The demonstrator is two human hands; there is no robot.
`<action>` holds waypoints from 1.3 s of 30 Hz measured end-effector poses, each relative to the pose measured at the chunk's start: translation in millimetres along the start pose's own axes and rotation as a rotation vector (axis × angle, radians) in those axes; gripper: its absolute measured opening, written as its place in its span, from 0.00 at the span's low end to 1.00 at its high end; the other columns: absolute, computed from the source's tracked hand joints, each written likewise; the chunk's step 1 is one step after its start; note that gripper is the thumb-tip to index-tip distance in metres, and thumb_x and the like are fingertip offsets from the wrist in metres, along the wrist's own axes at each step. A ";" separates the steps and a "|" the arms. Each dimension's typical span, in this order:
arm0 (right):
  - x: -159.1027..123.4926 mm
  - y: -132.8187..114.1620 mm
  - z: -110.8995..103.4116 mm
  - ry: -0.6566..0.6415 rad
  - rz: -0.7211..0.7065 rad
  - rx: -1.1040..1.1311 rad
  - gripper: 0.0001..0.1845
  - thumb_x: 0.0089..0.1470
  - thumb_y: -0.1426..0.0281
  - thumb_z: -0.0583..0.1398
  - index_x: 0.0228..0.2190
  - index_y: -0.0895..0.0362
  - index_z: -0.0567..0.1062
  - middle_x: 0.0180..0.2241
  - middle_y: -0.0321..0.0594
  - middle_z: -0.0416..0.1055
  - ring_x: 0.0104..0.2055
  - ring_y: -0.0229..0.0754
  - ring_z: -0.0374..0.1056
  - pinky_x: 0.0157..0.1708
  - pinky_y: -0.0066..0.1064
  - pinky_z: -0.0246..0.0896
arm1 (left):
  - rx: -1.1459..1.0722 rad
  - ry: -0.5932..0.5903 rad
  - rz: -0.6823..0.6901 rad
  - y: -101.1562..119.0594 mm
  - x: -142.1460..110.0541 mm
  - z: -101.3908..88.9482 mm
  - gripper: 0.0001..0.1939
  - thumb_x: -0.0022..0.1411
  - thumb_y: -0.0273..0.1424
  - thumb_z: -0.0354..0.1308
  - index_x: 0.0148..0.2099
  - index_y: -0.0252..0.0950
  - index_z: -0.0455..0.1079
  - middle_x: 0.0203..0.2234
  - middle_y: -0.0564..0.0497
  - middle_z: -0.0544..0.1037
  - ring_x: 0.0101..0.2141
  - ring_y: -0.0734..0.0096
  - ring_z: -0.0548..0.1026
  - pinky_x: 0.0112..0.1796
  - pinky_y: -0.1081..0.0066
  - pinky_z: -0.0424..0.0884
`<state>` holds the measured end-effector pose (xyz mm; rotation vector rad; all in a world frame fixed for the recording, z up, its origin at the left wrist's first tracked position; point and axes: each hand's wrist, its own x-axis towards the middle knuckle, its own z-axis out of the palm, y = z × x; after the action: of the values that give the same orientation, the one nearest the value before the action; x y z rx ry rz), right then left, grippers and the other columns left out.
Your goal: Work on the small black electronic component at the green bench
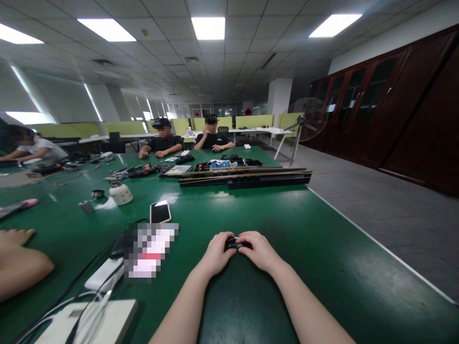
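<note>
Both of my hands meet at the middle of the green table (315, 229) around a small black object (233, 244) with a shiny metal edge. Its kind is too small and too covered to tell. My left hand (218, 252) closes on its left end, thumb on the near side and fingers on the far side. The right end is gripped the same way by my right hand (258, 251). My fingers hide much of the object, which sits low, close to the tabletop.
Left of my hands lie a phone (160, 212), a white power strip (104, 274) with cables and a white box (118, 315). A white jar (121, 193) stands farther off. Long black channels (268, 179) cross the table ahead. Another person's arm (21, 267) rests at left.
</note>
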<state>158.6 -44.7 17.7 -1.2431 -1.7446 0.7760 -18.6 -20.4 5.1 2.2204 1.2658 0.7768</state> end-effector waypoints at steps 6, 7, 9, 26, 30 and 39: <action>-1.0 1.0 1.1 -0.040 -0.044 -0.141 0.12 0.44 0.74 0.62 0.33 0.48 0.77 0.41 0.38 0.73 0.45 0.46 0.67 0.50 0.40 0.56 | -0.009 0.005 0.004 1.7 -0.1 -1.0 0.18 0.52 0.24 0.60 0.47 0.37 0.67 0.42 0.48 0.73 0.44 0.61 0.69 0.46 0.63 0.64; -1.1 1.4 1.1 -0.041 -0.049 -0.153 0.13 0.44 0.74 0.61 0.33 0.48 0.77 0.42 0.38 0.73 0.46 0.46 0.67 0.49 0.40 0.56 | -0.009 0.004 0.004 2.1 -0.1 -1.2 0.18 0.52 0.24 0.60 0.47 0.37 0.67 0.42 0.48 0.73 0.44 0.61 0.69 0.46 0.64 0.64; -1.2 2.2 1.1 -0.043 -0.056 -0.169 0.13 0.44 0.75 0.61 0.33 0.48 0.77 0.42 0.38 0.73 0.46 0.46 0.67 0.50 0.40 0.56 | -0.007 0.002 0.003 2.6 -0.1 -1.4 0.17 0.52 0.24 0.60 0.46 0.37 0.67 0.42 0.47 0.73 0.44 0.61 0.69 0.46 0.64 0.64; -1.0 6.6 -0.6 -0.043 -0.017 -0.033 0.21 0.40 0.79 0.57 0.37 0.50 0.74 0.39 0.35 0.74 0.44 0.44 0.68 0.47 0.37 0.60 | 0.004 0.005 -0.007 -0.2 0.5 0.7 0.19 0.52 0.24 0.60 0.48 0.37 0.66 0.43 0.46 0.73 0.45 0.60 0.69 0.47 0.62 0.63; -1.3 4.4 -1.5 -0.037 -0.004 -0.015 0.22 0.39 0.80 0.57 0.38 0.51 0.74 0.39 0.36 0.74 0.44 0.44 0.68 0.48 0.37 0.60 | 0.002 0.003 -0.007 0.9 -0.1 0.8 0.23 0.51 0.24 0.61 0.50 0.37 0.65 0.45 0.46 0.72 0.47 0.59 0.68 0.48 0.62 0.63; -2.8 5.3 0.7 -0.006 0.018 -0.040 0.20 0.40 0.79 0.56 0.38 0.52 0.73 0.39 0.38 0.74 0.43 0.44 0.69 0.47 0.37 0.61 | 0.001 0.019 -0.028 2.8 -1.6 1.6 0.21 0.50 0.23 0.61 0.48 0.36 0.65 0.43 0.46 0.72 0.45 0.60 0.69 0.47 0.64 0.63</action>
<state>160.7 -45.7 12.1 -1.2864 -1.7636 0.7595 -16.5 -23.4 5.3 2.1970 1.3034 0.7880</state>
